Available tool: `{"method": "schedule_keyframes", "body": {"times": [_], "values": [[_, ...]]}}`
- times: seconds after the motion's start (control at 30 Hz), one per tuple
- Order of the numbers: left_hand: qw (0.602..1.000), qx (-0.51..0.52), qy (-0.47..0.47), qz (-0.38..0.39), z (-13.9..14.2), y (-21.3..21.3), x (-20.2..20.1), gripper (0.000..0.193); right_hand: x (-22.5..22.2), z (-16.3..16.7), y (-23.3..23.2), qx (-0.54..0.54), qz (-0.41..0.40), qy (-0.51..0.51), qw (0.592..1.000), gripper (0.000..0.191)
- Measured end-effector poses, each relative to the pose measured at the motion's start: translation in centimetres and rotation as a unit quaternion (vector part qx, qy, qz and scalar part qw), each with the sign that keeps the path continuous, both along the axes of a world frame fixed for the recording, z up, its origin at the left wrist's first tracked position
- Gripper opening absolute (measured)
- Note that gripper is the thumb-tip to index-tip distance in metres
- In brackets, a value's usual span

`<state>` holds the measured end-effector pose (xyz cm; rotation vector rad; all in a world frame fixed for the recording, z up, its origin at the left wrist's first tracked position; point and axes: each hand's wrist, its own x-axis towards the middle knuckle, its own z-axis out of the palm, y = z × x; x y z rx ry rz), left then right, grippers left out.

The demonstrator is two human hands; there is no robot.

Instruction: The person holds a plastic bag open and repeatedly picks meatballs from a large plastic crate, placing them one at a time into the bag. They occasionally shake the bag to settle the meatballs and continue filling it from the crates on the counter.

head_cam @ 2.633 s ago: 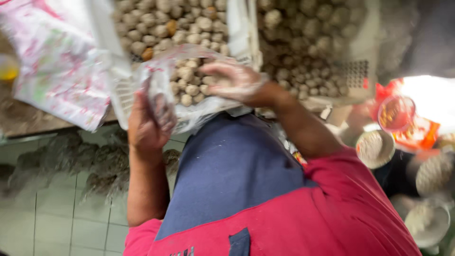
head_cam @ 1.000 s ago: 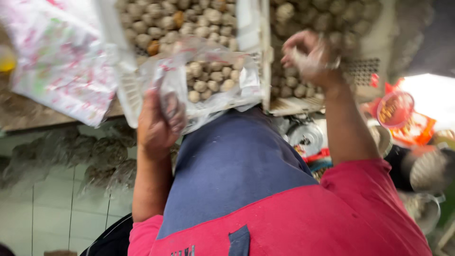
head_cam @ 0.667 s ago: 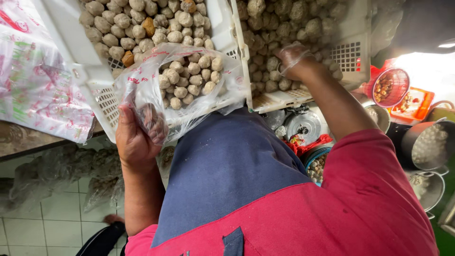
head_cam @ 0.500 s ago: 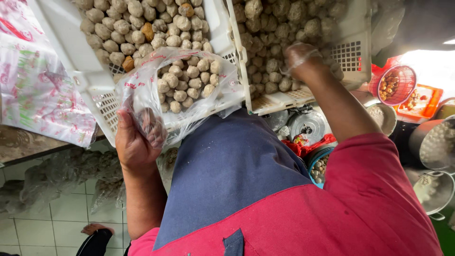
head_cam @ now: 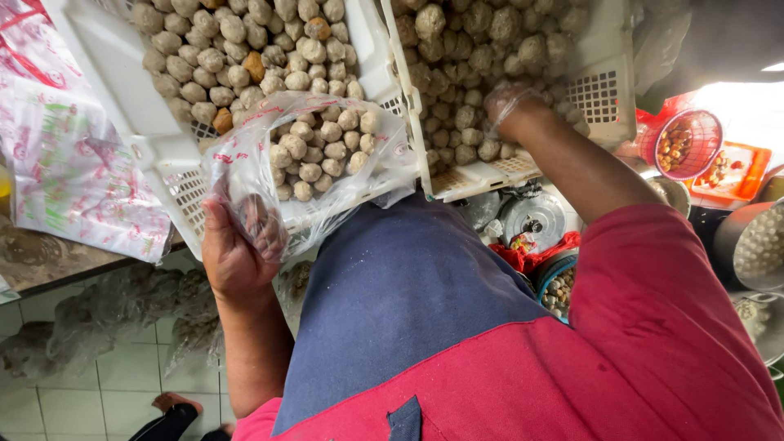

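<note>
Two white perforated crates [head_cam: 122, 106] of pale meatballs were seen side by side. A clear plastic bag [head_cam: 310, 155] of meatballs was gripped against the left crate's near edge by the left hand [head_cam: 237, 253]; the gloved right hand [head_cam: 510, 110] was closed on meatballs in the right crate [head_cam: 608, 90].

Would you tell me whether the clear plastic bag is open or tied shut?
Open: the clear plastic bag gapes at its mouth, partly filled with round beige balls, gripped by the left hand.
</note>
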<state>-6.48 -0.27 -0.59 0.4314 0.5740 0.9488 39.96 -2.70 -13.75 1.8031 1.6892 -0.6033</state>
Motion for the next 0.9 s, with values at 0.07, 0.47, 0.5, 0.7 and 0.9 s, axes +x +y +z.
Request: {"method": "schedule_keyframes", "body": {"times": [0.07, 0.47, 0.5, 0.7, 0.9], "values": [[1.000, 0.017, -0.013, -0.009, 0.1, 0.1, 0.2, 0.068, 0.4, 0.5, -0.2, -0.041, -0.041, 0.021, 0.998, 0.023], [0.999, -0.010, -0.025, -0.042, -0.1, 0.8, -0.2, 0.068, -11.3, 11.3, 0.4, 0.040, -0.201, 0.679, 0.705, 0.019], [0.999, -0.010, -0.025, -0.046, -0.1, 0.9, -0.2, 0.068, -14.4, 11.0, 1.2, 0.146, -0.090, 0.674, 0.719, 0.022], [0.999, 0.001, -0.025, -0.043, -0.2, 0.4, -0.2, 0.068, -17.0, 10.4, 1.9, 0.266, 0.067, 0.645, 0.713, 0.042], [0.999, 0.005, -0.011, -0.044, 0.0, 0.5, -0.1, 0.072, -0.9, 7.8, -1.4, 0.163, -0.265, 0.205, 0.928, 0.026]]}}
